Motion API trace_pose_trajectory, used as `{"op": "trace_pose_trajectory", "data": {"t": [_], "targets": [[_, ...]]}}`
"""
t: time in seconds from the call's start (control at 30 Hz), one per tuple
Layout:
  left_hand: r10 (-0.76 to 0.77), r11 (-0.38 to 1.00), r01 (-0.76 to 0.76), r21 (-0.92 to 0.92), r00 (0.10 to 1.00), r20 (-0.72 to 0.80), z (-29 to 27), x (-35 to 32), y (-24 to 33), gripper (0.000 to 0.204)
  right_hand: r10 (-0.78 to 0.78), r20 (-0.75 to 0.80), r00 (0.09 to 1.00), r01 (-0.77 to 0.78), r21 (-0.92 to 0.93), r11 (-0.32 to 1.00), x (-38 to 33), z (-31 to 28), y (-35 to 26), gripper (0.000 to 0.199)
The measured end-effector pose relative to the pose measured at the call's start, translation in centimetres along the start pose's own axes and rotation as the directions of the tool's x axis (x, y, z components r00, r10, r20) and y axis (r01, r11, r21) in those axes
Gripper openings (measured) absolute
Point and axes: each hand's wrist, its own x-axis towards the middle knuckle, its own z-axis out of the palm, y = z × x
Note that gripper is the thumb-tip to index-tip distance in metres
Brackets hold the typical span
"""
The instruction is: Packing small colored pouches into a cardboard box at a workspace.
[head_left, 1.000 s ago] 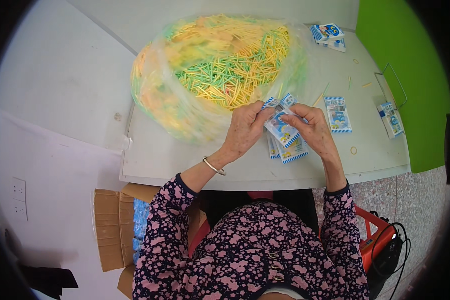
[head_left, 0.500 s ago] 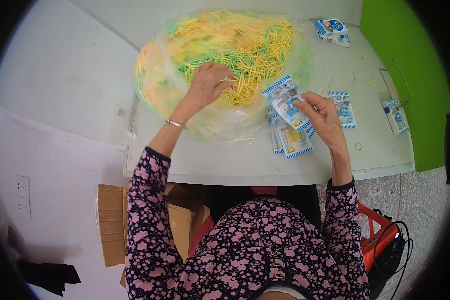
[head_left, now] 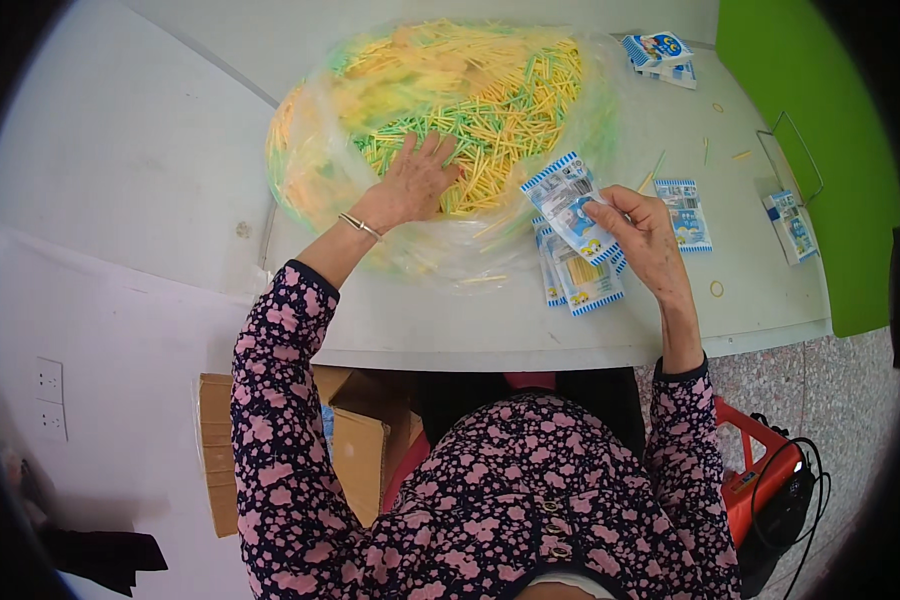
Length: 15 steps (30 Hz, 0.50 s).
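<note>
A big clear plastic bag (head_left: 440,255) lies opened on the table, heaped with thin yellow and green sticks (head_left: 525,120). My left hand (head_left: 417,188) rests on the near left part of the heap, fingers spread, with nothing visibly gripped. Between thumb and fingers, my right hand (head_left: 647,238) pinches a small blue-and-white packet (head_left: 562,203), tilted in front of the bag's right side. Below it, filled packets (head_left: 592,287) overlap on the table; yellow sticks show through a see-through part of one.
More packets lie at the right: a pair at the back (head_left: 660,55), some (head_left: 682,215) beside my right hand and one (head_left: 793,228) by the green panel (head_left: 820,150). A wire handle (head_left: 798,160), loose sticks and rubber bands are nearby. Cardboard (head_left: 360,455) stands below the table.
My left hand has gone from curled fingers to spread ones, flattening onto the sticks, and its forearm has shifted left. The right hand keeps hold of the packet, almost unmoved.
</note>
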Motion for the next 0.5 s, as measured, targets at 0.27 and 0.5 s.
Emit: {"op": "trace_pose_trajectory", "data": {"t": [0.27, 0.5], "targets": [[0.145, 0.977, -0.110, 0.180, 0.971, -0.192, 1.1, -0.7, 0.7, 0.024, 0.029, -0.027, 0.999, -0.030, -0.046, 0.998, -0.3, -0.5, 0.3, 0.018], [0.159, 0.972, -0.114, 0.206, 0.963, -0.218, -0.1, -1.3, -1.0, 0.018, 0.041, -0.033, 0.999, -0.042, -0.031, 0.999, 0.2, -1.1, 0.6, 0.018]]}}
